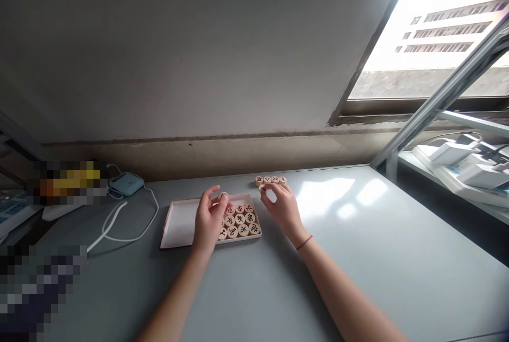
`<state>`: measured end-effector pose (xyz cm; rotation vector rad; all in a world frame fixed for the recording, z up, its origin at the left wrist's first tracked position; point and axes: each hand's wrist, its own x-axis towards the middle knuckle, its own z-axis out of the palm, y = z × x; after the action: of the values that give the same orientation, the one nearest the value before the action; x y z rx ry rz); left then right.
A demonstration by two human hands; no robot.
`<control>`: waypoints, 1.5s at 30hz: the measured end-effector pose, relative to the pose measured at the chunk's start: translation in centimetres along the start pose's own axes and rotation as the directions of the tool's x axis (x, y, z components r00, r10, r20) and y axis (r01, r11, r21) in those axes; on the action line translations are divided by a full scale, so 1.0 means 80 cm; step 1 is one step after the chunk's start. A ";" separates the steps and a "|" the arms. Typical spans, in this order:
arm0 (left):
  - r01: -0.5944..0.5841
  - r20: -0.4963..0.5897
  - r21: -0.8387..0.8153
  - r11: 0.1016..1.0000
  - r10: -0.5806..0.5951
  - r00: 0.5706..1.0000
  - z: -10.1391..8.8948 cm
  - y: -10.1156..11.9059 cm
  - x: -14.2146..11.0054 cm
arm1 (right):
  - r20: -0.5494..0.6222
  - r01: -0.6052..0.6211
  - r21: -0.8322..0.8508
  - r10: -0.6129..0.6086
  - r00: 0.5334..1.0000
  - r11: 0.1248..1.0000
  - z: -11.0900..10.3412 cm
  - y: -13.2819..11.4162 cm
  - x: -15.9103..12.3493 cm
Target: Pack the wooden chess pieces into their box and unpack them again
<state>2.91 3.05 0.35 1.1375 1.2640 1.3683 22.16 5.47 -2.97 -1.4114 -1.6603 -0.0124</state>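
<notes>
Over the shallow box [178, 222], my left hand [207, 221] holds a round wooden Chinese chess piece [224, 196] between thumb and fingers. The box's right half is filled with rows of chess pieces [239, 219] marked in red and black; my left hand hides some of them. To the right of the box, my right hand [283, 208] pinches another chess piece [261, 187] between thumb and forefinger, mostly covered by the fingertips. Just behind it, a short row of chess pieces [271, 180] with red characters sits on the grey table [254, 289].
At the back left lie a light blue device [126, 183] and a looping white cable [156, 220]. Pixelated items cover the left edge. A metal frame [437, 87] and a shelf with white chargers [457, 156] stand at the right, by the window. A wall closes off the back.
</notes>
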 end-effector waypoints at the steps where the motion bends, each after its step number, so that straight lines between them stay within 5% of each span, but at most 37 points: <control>1: 0.013 -0.005 0.013 1.000 -0.013 1.000 -0.001 -0.002 0.002 | 0.042 -0.038 -0.033 0.039 0.998 0.999 0.002 0.010 -0.001; 6: 0.031 0.021 0.121 0.992 -0.033 0.999 -0.004 -0.010 0.004 | 0.121 -0.052 -0.056 0.059 0.991 0.997 0.006 0.019 -0.002; 9: -0.137 0.087 0.300 0.944 0.116 0.989 -0.002 -0.012 -0.001 | 0.068 0.000 0.091 -0.006 0.998 0.996 -0.003 -0.011 -0.001; 14: -0.542 0.304 0.518 0.661 0.450 0.840 0.002 -0.014 -0.011 | 0.135 0.086 0.318 -0.135 0.982 0.944 -0.009 -0.069 -0.010; 19: -0.624 0.355 0.561 0.543 0.524 0.775 0.002 -0.013 -0.012 | 0.141 -0.026 0.329 -0.022 0.990 0.944 -0.006 -0.064 -0.009; 23: -0.613 0.340 0.570 0.546 0.522 0.782 0.002 -0.009 -0.012 | 0.091 -0.161 0.153 0.149 0.985 0.975 -0.005 -0.017 0.000; 27: -0.602 0.352 0.569 0.560 0.496 0.794 0.001 -0.010 -0.013 | 0.087 -0.158 0.025 0.155 0.984 0.987 0.001 0.017 -0.001; 45: -0.532 0.324 0.599 0.598 0.427 0.844 -0.011 -0.008 -0.001 | 0.137 -0.097 -0.105 0.111 0.984 0.990 0.022 0.029 -0.006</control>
<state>2.08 2.88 -0.36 2.1939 1.4465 1.1644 22.86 6.85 -5.54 -1.6040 -1.7192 0.0689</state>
